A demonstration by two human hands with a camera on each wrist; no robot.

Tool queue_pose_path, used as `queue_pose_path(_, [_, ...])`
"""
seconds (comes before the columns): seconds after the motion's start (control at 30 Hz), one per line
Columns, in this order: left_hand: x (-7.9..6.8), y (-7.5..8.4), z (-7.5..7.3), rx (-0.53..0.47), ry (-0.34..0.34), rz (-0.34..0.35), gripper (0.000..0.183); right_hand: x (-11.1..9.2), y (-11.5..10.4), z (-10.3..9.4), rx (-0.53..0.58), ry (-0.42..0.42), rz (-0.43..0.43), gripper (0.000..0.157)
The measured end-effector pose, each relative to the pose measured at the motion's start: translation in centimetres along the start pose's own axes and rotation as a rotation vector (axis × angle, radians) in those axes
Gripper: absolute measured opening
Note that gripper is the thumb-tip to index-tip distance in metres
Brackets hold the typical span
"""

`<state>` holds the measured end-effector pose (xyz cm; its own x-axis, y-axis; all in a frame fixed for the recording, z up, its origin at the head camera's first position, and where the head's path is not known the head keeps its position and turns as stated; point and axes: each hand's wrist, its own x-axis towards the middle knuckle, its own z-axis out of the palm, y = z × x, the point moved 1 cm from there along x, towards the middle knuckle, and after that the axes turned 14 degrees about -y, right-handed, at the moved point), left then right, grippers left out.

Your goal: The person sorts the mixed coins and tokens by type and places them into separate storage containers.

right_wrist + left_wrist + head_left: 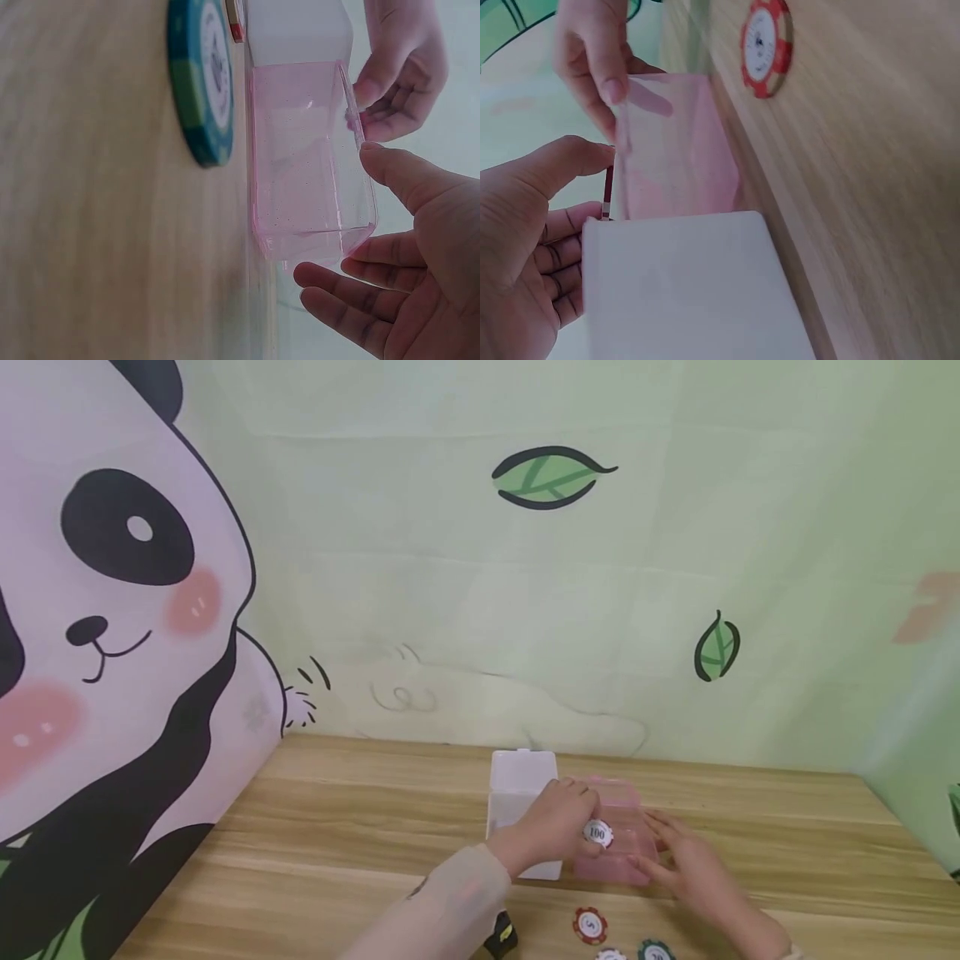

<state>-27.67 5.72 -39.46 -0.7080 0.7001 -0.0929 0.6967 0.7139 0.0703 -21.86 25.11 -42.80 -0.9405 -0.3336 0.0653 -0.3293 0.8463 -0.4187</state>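
In the head view my left hand (pixel 558 817) pinches a white poker chip (pixel 597 834) marked 100 between thumb and fingers, above the left part of a clear pink plastic box (pixel 611 870). The left wrist view shows this chip (pixel 607 191) edge-on, with the thumb at its upper end. My right hand (pixel 693 868) is at the right end of the pink box, its fingers fairly straight. In the right wrist view, its thumb rests on the rim of the pink box (pixel 292 150) and the fingers touch the end. A white box (pixel 543 870) stands just left of the pink one.
A red-and-white chip (pixel 590 926) marked 5, a green chip (pixel 656 950) and a partly cut-off white chip (pixel 611 954) lie on the wooden table (pixel 337 860) in front. A small black object (pixel 501 937) with a yellow mark sits beside my left sleeve.
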Motion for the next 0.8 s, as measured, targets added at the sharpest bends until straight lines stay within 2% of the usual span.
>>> queue_pose_path(0.17, [1.0, -0.1, 0.8, 0.06, 0.001, -0.007, 0.034, 0.0, 0.0, 0.0, 0.001, -0.012, 0.014, 0.067])
queue_pose_path(0.3, [1.4, 0.0, 0.8, 0.123, -0.005, -0.005, 0.035, 0.0, 0.1, 0.0, 0.012, -0.015, 0.015, 0.068])
queue_pose_path(0.5, [1.1, -0.1, 0.5, 0.149, -0.023, -0.004, 0.034, 0.2, 0.0, 0.1, 0.021, -0.014, 0.0, 0.066])
queue_pose_path(0.8, [0.0, -0.1, 0.4, 0.157, -0.002, 0.006, 0.035, 0.2, 0.0, 0.3, 0.034, -0.018, 0.011, 0.066])
